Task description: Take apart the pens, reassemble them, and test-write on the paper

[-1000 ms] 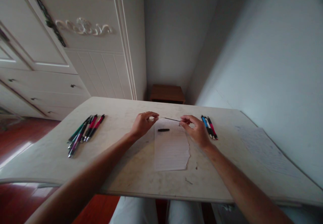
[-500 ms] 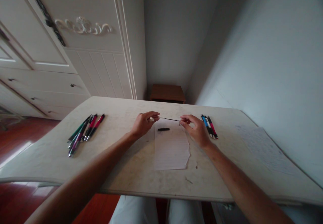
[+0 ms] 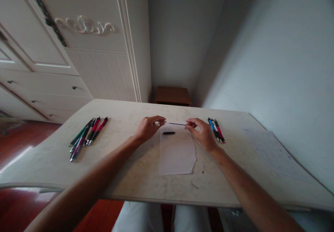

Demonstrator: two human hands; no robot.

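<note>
A thin pen refill (image 3: 177, 123), dark along most of its length and pale toward the left, stretches level between my two hands above the paper. My left hand (image 3: 150, 126) pinches its left end, and a small white piece shows among the curled fingers, too small to name. At the other end, the fingertips of my right hand (image 3: 199, 129) are closed on the refill. Below it, a short black pen part (image 3: 169, 133) lies on the lined sheet of paper (image 3: 177, 159), whose right edge is torn.
Several pens (image 3: 87, 134) lie in a bunch at the left of the white table (image 3: 125, 176). A smaller group of pens (image 3: 216, 130) rests beyond my right hand. A written sheet (image 3: 276, 153) is at the far right. A wall and a white cabinet (image 3: 104, 68) stand behind.
Both hands keep nearly the same pose with the refill between them. The whole view has shifted very slightly; the pens and paper stay where they were.
</note>
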